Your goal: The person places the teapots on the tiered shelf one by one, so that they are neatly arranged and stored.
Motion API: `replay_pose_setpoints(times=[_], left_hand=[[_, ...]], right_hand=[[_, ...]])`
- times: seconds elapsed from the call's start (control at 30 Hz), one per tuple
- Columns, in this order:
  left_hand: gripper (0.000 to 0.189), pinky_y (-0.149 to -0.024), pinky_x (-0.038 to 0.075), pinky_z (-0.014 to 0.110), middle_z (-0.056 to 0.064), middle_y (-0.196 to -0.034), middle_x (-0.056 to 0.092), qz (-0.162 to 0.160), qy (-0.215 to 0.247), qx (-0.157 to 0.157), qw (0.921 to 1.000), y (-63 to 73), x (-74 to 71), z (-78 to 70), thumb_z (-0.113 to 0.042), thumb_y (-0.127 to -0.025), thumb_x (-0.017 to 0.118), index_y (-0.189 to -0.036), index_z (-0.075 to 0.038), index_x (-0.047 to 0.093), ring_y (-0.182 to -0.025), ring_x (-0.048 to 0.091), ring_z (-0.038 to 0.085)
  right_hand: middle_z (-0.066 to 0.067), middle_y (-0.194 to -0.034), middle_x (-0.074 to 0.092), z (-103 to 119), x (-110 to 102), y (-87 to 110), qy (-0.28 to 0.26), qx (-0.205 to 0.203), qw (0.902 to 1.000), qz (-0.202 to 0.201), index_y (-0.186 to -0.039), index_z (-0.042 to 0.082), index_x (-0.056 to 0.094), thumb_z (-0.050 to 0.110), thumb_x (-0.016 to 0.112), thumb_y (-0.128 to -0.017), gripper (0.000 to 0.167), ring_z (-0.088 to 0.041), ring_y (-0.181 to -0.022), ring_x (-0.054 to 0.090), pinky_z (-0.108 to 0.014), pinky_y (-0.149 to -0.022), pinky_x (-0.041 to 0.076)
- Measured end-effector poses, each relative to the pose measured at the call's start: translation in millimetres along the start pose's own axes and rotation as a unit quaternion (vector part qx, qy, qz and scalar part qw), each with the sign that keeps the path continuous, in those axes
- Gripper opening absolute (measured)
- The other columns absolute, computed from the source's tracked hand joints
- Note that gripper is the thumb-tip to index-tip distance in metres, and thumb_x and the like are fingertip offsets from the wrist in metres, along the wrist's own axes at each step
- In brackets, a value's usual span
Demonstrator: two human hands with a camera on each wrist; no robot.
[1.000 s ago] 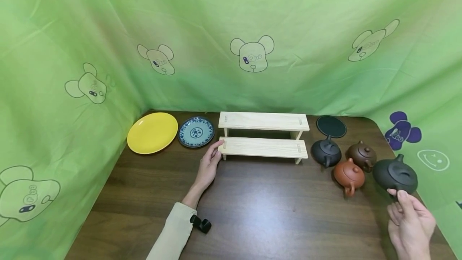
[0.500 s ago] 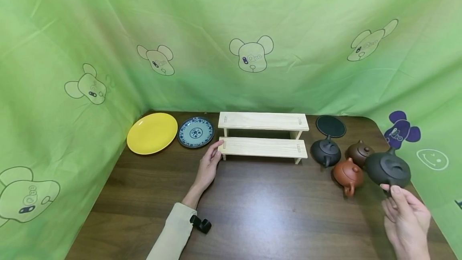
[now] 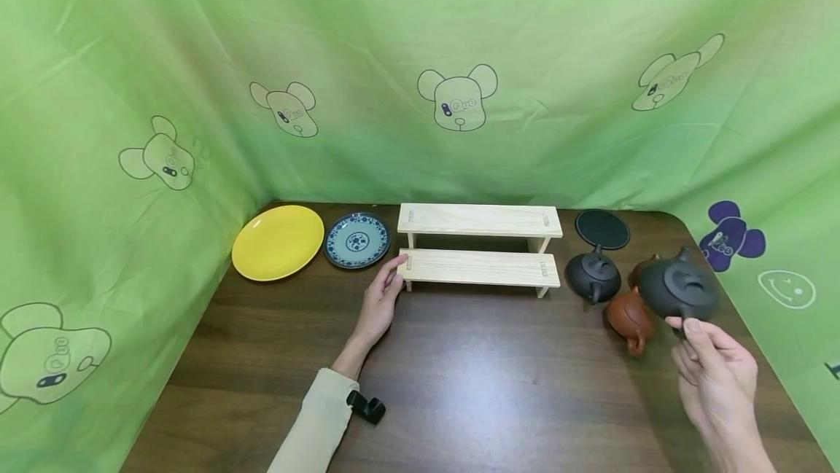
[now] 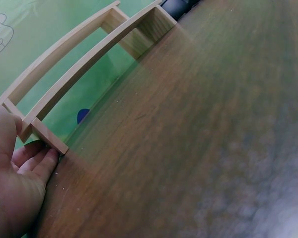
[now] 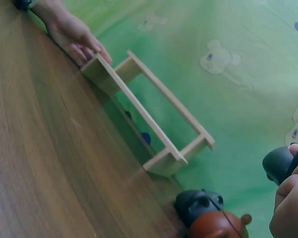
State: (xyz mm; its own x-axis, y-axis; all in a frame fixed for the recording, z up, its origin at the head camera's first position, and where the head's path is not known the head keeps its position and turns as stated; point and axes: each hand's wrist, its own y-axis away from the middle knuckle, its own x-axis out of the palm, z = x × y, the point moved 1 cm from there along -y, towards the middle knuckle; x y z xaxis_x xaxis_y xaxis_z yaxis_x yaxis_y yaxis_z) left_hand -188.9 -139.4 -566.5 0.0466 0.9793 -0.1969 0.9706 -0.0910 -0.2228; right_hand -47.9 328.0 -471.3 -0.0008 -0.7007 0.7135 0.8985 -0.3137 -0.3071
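A two-tier wooden stand (image 3: 479,267) of pale boards sits at the back of the table. My left hand (image 3: 380,305) holds the left end of its lower board, with several fingers (image 4: 37,161) against the end leg. At the right, my right hand (image 3: 718,378) pinches the handle of a large dark grey teapot (image 3: 679,287) lifted above the table. Under and behind that pot, a brown teapot (image 3: 639,269) is mostly hidden. Beside it stand an orange-red clay teapot (image 3: 628,318) and a smaller black teapot (image 3: 593,276).
Left of the stand lie a blue-patterned plate (image 3: 357,240) and a yellow plate (image 3: 278,243). A dark round mat (image 3: 601,229) lies behind the black teapot. Green printed cloth (image 3: 367,159) hangs around the wooden table (image 3: 472,378).
My right hand has carried the large grey teapot leftward and slightly toward the back, so it now covers much of the brown teapot. The left hand and stand have stayed put.
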Motion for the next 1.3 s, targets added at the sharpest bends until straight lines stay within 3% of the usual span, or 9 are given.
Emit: replay_pose_setpoints(times=[0.17,0.3,0.43,0.67,0.73,0.93,1.17,1.23,1.3], left_hand=[[0.042,-0.122,0.049,0.048,0.023,-0.159,0.060,0.004,0.010,0.031,0.9995,1.9,-0.1,-10.5,-0.023,-0.119,0.053,-0.159,-0.014,0.060,-0.149,0.057,0.035],[0.041,-0.119,0.051,0.042,0.022,-0.156,0.063,0.003,0.013,0.046,0.9988,2.3,-0.8,-13.7,-0.023,-0.119,0.053,-0.158,-0.015,0.060,-0.146,0.060,0.030],[0.041,-0.119,0.051,0.042,0.022,-0.155,0.064,0.003,0.017,0.042,0.9990,2.5,-0.4,-12.6,-0.023,-0.119,0.053,-0.158,-0.014,0.061,-0.146,0.060,0.029],[0.042,-0.120,0.048,0.034,0.012,-0.159,0.063,0.006,0.017,0.003,0.9998,-3.6,-1.3,15.4,-0.026,-0.118,0.055,-0.160,-0.024,0.061,-0.148,0.058,0.021],[0.042,-0.122,0.047,0.036,0.009,-0.160,0.062,0.011,0.023,-0.007,0.9996,-5.1,-2.0,22.1,-0.027,-0.118,0.056,-0.160,-0.028,0.060,-0.149,0.057,0.021],[0.042,-0.126,0.043,0.049,0.005,-0.162,0.060,0.020,0.032,-0.025,0.9990,-7.7,-3.7,34.0,-0.029,-0.118,0.056,-0.160,-0.033,0.060,-0.153,0.053,0.025],[0.042,-0.125,0.044,0.037,0.004,-0.163,0.060,0.019,0.035,-0.030,0.9988,-7.0,-1.8,26.7,-0.025,-0.118,0.056,-0.159,-0.033,0.060,-0.152,0.054,0.021],[0.042,-0.124,0.045,0.037,0.008,-0.162,0.061,0.016,0.030,-0.015,0.9993,-4.6,-1.0,16.0,-0.025,-0.118,0.054,-0.160,-0.028,0.060,-0.151,0.055,0.023],[0.041,-0.124,0.044,0.035,0.006,-0.163,0.061,0.017,0.033,-0.017,0.9992,-4.7,-1.2,16.1,-0.027,-0.119,0.054,-0.159,-0.030,0.061,-0.152,0.055,0.020]], right_hand=[[-0.001,-0.062,0.056,-4.6,11.6,-4.4,0.048,0.022,0.9986,0.003,-0.105,-0.018,0.078,-0.020,0.036,-0.111,0.042,-0.012,-0.047,0.006,-0.019,-0.045,0.000],[-0.002,-0.059,0.038,-10.4,17.0,-7.5,0.079,0.036,0.9961,0.019,-0.105,-0.013,0.080,-0.018,0.039,-0.112,0.041,-0.013,-0.048,0.007,-0.021,-0.044,0.000],[-0.005,-0.061,0.023,-17.2,22.2,-9.6,0.084,0.049,0.9943,0.045,-0.108,-0.013,0.079,-0.017,0.040,-0.112,0.040,-0.014,-0.049,0.008,-0.024,-0.044,0.005],[0.002,-0.057,0.041,-32.0,38.3,-10.6,0.116,0.045,0.9915,0.038,-0.103,-0.008,0.081,-0.017,0.041,-0.112,0.042,-0.014,-0.049,0.006,-0.024,-0.044,0.002],[0.002,-0.057,0.045,-36.2,43.2,-10.2,0.129,0.045,0.9901,0.035,-0.101,-0.005,0.082,-0.017,0.042,-0.112,0.043,-0.014,-0.048,0.006,-0.024,-0.044,0.002],[-0.003,-0.061,0.027,-48.2,55.7,-13.4,0.092,0.041,0.9916,0.081,-0.104,-0.013,0.078,-0.020,0.040,-0.110,0.039,-0.014,-0.048,0.006,-0.023,-0.043,0.001],[-0.006,-0.063,0.023,-58.7,66.9,-14.5,0.140,0.057,0.9860,0.071,-0.100,-0.004,0.081,-0.019,0.043,-0.110,0.042,-0.016,-0.050,0.007,-0.027,-0.045,0.001],[-0.005,-0.064,0.024,-61.9,69.5,-14.8,0.132,0.066,0.9857,0.082,-0.101,-0.005,0.081,-0.018,0.043,-0.110,0.041,-0.016,-0.051,0.007,-0.027,-0.046,0.001],[-0.005,-0.065,0.025,-65.8,72.5,-15.3,0.121,0.075,0.9855,0.092,-0.103,-0.006,0.081,-0.018,0.043,-0.110,0.040,-0.017,-0.051,0.007,-0.027,-0.046,0.000]])
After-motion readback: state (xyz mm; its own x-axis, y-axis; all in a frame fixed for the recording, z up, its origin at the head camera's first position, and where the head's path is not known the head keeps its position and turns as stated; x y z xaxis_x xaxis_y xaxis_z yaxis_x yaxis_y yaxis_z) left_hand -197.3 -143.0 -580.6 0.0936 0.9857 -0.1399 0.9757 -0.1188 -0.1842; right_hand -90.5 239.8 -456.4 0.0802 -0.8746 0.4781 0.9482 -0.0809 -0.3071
